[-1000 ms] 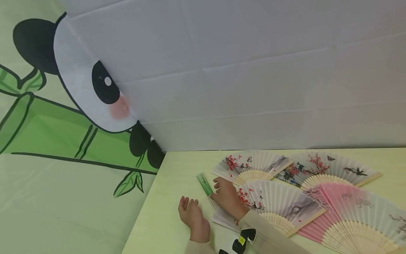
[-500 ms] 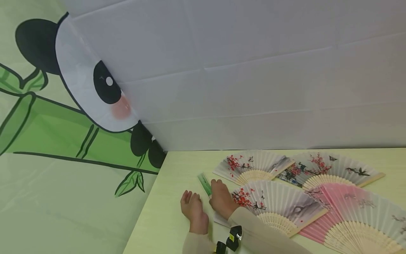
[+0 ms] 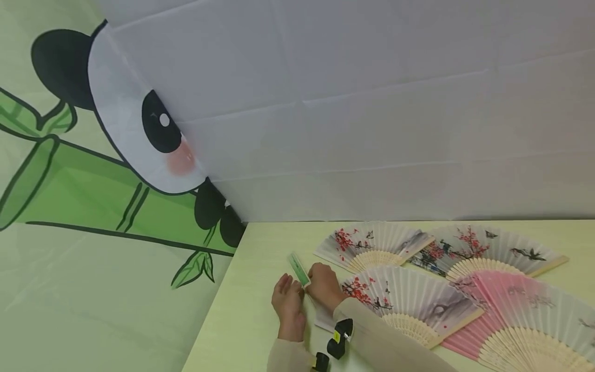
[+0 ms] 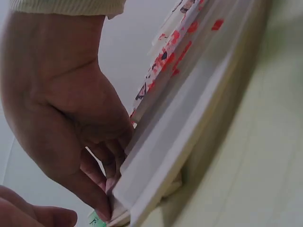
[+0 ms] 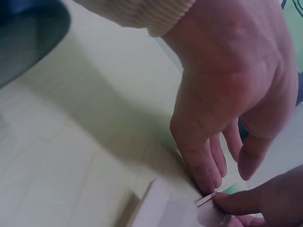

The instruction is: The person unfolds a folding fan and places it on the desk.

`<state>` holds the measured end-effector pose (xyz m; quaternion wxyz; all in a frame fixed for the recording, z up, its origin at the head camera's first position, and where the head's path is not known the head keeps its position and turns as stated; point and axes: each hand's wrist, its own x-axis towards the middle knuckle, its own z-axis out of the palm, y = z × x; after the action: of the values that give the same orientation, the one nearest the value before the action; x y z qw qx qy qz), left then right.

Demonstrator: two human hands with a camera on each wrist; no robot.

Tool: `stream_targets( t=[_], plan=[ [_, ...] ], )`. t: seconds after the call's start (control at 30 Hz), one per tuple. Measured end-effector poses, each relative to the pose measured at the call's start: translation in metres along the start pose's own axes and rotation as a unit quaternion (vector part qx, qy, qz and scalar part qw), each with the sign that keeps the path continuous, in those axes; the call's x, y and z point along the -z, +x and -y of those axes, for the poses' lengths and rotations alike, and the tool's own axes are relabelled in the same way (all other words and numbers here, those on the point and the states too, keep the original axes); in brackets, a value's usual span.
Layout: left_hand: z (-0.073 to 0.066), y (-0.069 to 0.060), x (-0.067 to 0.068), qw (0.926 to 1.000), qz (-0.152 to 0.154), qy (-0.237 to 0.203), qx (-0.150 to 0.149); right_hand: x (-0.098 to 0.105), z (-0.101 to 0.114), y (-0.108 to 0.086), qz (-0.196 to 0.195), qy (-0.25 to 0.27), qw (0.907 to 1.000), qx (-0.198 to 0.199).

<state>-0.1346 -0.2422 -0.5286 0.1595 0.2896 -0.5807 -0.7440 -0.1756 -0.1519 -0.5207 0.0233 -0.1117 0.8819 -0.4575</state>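
Note:
In the head view, a white folding fan with red blossoms lies spread on the table. My right hand is at its left end, where thumb and fingers pinch a pale layered edge. In the left wrist view, the right hand reaches down to the same fan end. Close beside it is my left hand, its fingers fairly straight. The left hand's fingertips appear to touch that edge in the right wrist view. Just beyond both hands lies a green strip with dark markings, partly hidden by them.
Behind are another white blossom fan and a fan with birds and branches. To the right, a pink and pale green fan overlaps its neighbours. A grey-white wall and a panda-printed backdrop border the table.
My right hand has drawn back slightly and curled its fingers at the fan's end. The left hand has moved up and right until it is close beside the right.

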Motion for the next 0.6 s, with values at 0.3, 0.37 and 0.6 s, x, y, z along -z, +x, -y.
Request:
stream_targets(
  t=[0.3, 0.37, 0.6],
  plan=[
    [0.001, 0.008, 0.001, 0.9995, -0.005, 0.030, -0.007, -0.007, -0.005, 0.011, -0.010, 0.076, 0.9960, -0.045],
    [0.001, 0.010, 0.001, 0.9995, -0.004, 0.029, -0.009, -0.009, -0.005, 0.013, -0.014, 0.105, 0.9936, -0.037],
    [-0.005, 0.015, 0.002, 0.9990, 0.001, 0.039, -0.021, -0.008, -0.001, 0.017, -0.013, 0.165, 0.9862, 0.006]
  ],
)
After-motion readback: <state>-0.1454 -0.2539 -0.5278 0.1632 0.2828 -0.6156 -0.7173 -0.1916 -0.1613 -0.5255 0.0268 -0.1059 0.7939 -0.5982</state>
